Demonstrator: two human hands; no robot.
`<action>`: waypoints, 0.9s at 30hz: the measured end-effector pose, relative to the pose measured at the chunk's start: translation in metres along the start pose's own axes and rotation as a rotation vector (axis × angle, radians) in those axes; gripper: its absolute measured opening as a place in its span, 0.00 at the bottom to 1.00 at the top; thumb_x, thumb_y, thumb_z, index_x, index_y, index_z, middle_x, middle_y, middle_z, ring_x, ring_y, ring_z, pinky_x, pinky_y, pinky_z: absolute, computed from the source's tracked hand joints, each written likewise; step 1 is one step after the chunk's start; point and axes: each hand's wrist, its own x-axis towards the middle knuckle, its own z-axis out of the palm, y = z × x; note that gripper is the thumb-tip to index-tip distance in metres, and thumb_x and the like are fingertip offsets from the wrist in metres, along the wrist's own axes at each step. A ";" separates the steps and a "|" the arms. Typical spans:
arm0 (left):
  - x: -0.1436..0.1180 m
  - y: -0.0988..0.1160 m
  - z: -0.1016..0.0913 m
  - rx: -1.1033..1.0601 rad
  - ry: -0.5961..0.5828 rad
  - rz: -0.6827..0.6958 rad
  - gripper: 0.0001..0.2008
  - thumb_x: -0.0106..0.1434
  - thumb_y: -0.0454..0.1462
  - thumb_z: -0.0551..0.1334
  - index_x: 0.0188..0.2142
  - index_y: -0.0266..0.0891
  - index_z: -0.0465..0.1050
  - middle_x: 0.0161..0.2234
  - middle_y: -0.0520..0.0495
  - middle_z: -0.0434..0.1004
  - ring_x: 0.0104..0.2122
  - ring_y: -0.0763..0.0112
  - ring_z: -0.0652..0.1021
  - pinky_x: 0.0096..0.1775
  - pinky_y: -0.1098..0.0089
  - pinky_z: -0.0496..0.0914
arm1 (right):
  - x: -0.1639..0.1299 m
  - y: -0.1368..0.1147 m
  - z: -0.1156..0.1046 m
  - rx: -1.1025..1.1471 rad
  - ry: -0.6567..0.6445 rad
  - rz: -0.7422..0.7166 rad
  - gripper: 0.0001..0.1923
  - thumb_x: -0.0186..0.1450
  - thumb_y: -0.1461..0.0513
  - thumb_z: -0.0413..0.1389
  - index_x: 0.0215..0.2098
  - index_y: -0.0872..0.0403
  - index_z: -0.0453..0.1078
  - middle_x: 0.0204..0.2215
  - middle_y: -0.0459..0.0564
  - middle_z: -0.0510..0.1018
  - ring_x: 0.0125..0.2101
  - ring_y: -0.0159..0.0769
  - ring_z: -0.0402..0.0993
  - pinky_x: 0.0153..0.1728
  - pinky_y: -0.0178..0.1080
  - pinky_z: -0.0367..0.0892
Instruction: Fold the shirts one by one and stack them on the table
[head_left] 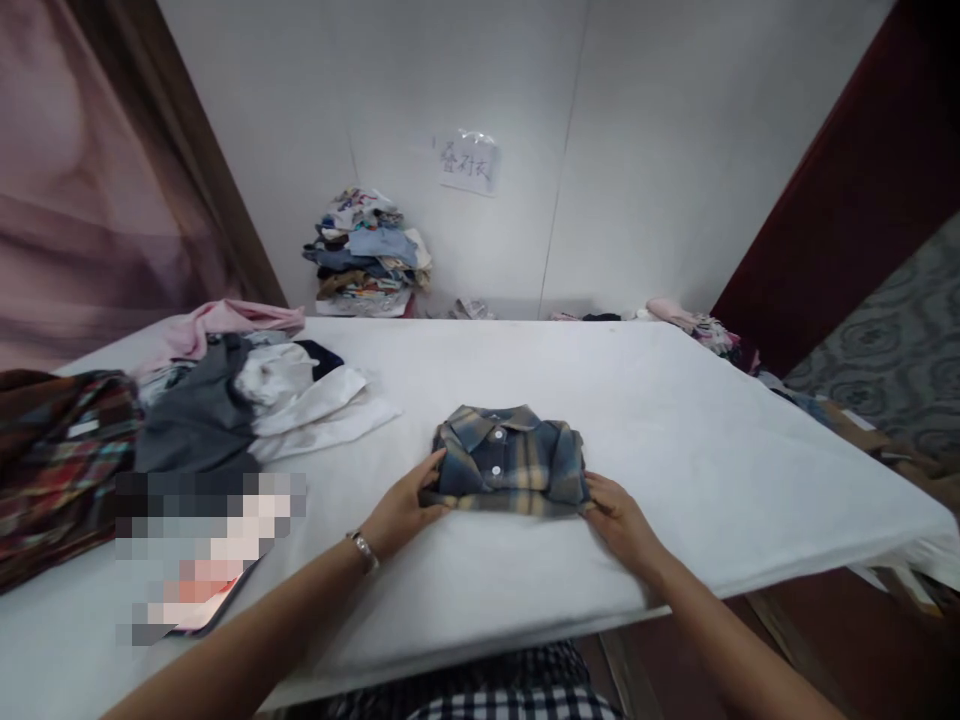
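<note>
The plaid shirt [508, 460] lies folded into a compact block near the middle of the table [675, 420], collar up and away from you, two buttons showing on the placket. Your left hand [401, 512] is set against the shirt's left edge, fingers wrapped onto the near corner; your right hand [621, 522] is set against its right edge, fingertips tucked at the fold. Both hands are closed lightly on the fabric, not lifting it.

In my judgement the folding is all but complete: sleeves and body are turned in and the block looks square. What remains appears to be squaring the edges and moving the shirt off.

Left of the shirt sits a loose heap of clothes [247, 400], unfolded, with a red plaid piece [60, 450] further left. Beyond the shirt, against the wall, stands a stack of folded clothes [367, 255] below a paper sign [468, 162]. A wristband [364, 548] shows on your left wrist.
</note>
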 end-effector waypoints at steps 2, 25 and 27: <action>-0.011 -0.010 0.007 -0.020 0.014 -0.026 0.46 0.49 0.42 0.69 0.66 0.42 0.55 0.49 0.41 0.80 0.50 0.54 0.78 0.54 0.56 0.70 | -0.007 0.004 -0.001 -0.168 -0.040 -0.119 0.08 0.55 0.64 0.59 0.20 0.46 0.74 0.36 0.47 0.81 0.50 0.50 0.70 0.61 0.50 0.55; 0.074 0.045 0.006 -0.075 0.273 -0.269 0.13 0.53 0.40 0.66 0.39 0.39 0.78 0.38 0.44 0.83 0.44 0.58 0.80 0.46 0.66 0.72 | 0.080 -0.045 0.007 -0.018 0.301 0.220 0.34 0.50 0.56 0.66 0.55 0.56 0.70 0.22 0.44 0.75 0.27 0.36 0.71 0.30 0.38 0.65; 0.070 0.049 0.007 -0.151 0.258 -0.194 0.18 0.55 0.41 0.64 0.45 0.39 0.76 0.39 0.46 0.83 0.42 0.62 0.80 0.44 0.67 0.73 | 0.074 -0.042 0.006 0.083 0.344 0.075 0.35 0.48 0.55 0.66 0.54 0.56 0.70 0.19 0.39 0.70 0.24 0.33 0.68 0.28 0.36 0.63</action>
